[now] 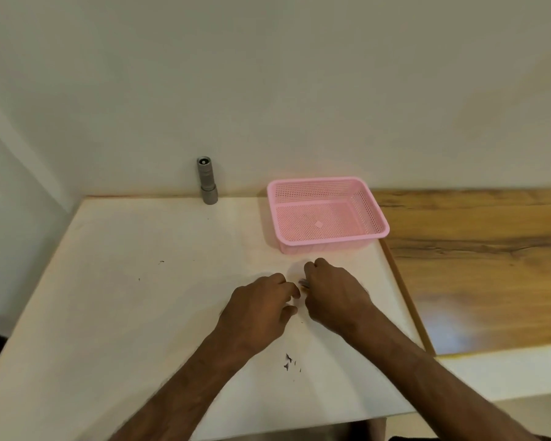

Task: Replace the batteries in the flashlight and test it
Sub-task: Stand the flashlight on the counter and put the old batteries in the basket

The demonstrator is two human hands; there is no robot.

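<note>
The flashlight [208, 183] stands on end at the back of the white surface [134, 281], against the wall, well apart from my hands. The fingers of my right hand [331, 294] curl round a small metallic thing [303, 284]. My left hand [258, 310] curls its fingers beside it, and I cannot tell whether they hold it. The pink basket [331, 244] sits just beyond.

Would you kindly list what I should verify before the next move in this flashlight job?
1. Grey metal flashlight stands upright by the wall, out of both hands: ok.
2. Its upper end open for batteries: cannot tell.
3. Right hand grips a small metallic thing; whether it is a battery: cannot tell.
4. Left hand, fingers curled beside it, holding anything: cannot tell.
5. Fresh batteries in the pink plastic mesh basket: not ok, none seen.
</note>
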